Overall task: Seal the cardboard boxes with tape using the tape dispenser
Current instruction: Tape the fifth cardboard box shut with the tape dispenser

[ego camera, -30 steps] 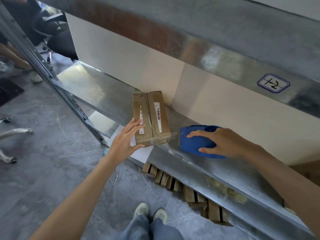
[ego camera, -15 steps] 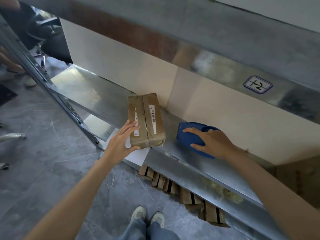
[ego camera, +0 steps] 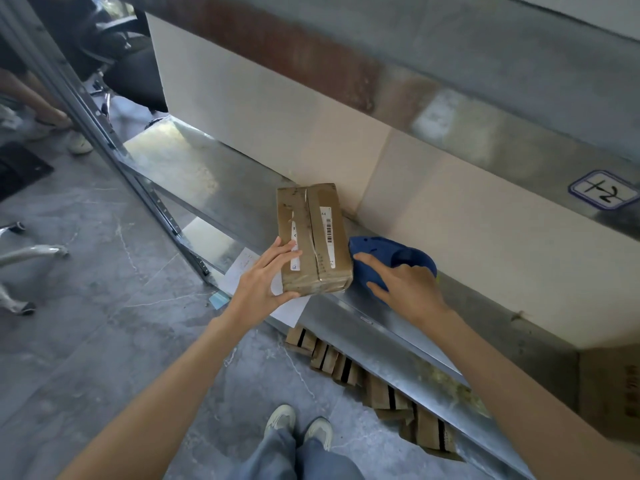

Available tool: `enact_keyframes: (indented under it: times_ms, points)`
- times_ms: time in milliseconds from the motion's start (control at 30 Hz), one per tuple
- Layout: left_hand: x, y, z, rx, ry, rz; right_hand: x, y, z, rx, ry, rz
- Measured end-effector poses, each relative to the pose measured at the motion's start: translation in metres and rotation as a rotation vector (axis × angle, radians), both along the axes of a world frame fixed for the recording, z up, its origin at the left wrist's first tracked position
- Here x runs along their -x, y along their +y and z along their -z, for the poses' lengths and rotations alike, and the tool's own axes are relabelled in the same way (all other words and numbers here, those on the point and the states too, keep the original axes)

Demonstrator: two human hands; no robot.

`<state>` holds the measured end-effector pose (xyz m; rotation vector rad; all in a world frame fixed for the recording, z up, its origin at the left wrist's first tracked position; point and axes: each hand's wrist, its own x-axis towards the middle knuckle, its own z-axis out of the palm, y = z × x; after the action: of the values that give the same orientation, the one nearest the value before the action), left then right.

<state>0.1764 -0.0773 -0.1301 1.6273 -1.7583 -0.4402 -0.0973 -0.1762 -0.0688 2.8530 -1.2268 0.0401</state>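
A small brown cardboard box is seen lying flat on a bare metal shelf, its near end at the shelf's front edge. Its near left corner is held by the left hand, with fingers laid across the top and the thumb pressed against the near end face. A blue plastic tape dispenser is set on the shelf just beside the box's right side, and it is gripped by the right hand, whose fingers and thumb are draped round its body.

A glossy strip of tape is visible along the centre seam of the box's top, so the main flaps are judged to be already closed. Whether the strip is carried down over the far end cannot be told. The dispenser is off the box, so no strip is being laid at this moment. Folded cardboard pieces are stacked on the floor under the shelf; whether these count as boxes left to be sealed cannot be told.
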Motion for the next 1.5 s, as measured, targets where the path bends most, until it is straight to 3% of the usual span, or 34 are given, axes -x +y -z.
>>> enact_keyframes:
  times_ms: [200,267,400,667,833,1000,1267,1433,1500]
  points:
    - [0.0,-0.001,0.0,-0.003,-0.024,-0.013,-0.02,-0.009,0.001,-0.083,0.068,0.114]
    - [0.0,-0.001,-0.002,0.011,-0.042,-0.018,-0.015,-0.011,0.002,-0.153,-0.004,0.172]
    - [0.003,-0.001,-0.002,0.016,-0.048,-0.027,0.014,-0.014,0.008,-0.363,-0.36,0.309]
    - [0.005,0.0,-0.004,0.012,-0.033,-0.051,0.033,-0.03,0.028,-0.397,-0.376,0.354]
    - [0.007,0.0,-0.004,-0.005,-0.022,-0.065,0.031,-0.029,0.035,-0.363,-0.406,0.35]
    - [0.007,0.0,-0.005,-0.034,-0.028,-0.062,0.03,-0.025,0.027,-0.221,-0.255,0.345]
    - [0.005,0.001,-0.009,-0.07,-0.028,-0.041,0.041,-0.02,0.007,-0.304,-0.17,0.317]
    - [-0.001,0.001,-0.011,-0.032,-0.05,-0.001,0.035,-0.012,-0.007,-0.046,-0.162,0.271]
    - [-0.001,0.0,-0.011,-0.025,-0.03,0.009,0.023,-0.008,-0.012,-0.047,-0.198,0.211]
